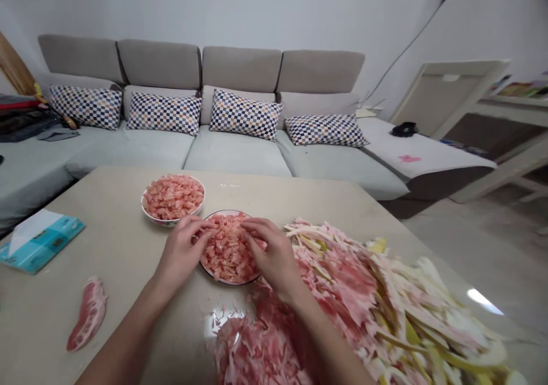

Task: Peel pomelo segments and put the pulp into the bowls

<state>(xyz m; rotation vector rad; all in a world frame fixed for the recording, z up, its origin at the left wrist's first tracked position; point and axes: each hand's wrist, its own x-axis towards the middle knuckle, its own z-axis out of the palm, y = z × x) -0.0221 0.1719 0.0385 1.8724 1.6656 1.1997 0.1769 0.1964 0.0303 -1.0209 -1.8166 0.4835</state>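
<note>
Plainly, both hands meet over the plate [233, 283] on the tabletop [184, 328], the left hand [182, 245] and right hand [274, 256] at opposite sides of its heaped pulp [229, 251]. Their fingers are curled narrow; whether they pinch any of it, I cannot tell. A careless push could spill pieces, since the heap reaches the rim. The right forearm crosses the scraps [351, 282], so a sideways sweep might drag some in. The full bowl [165, 222] sits close behind, and a knock from the left hand could tip pieces out.
</note>
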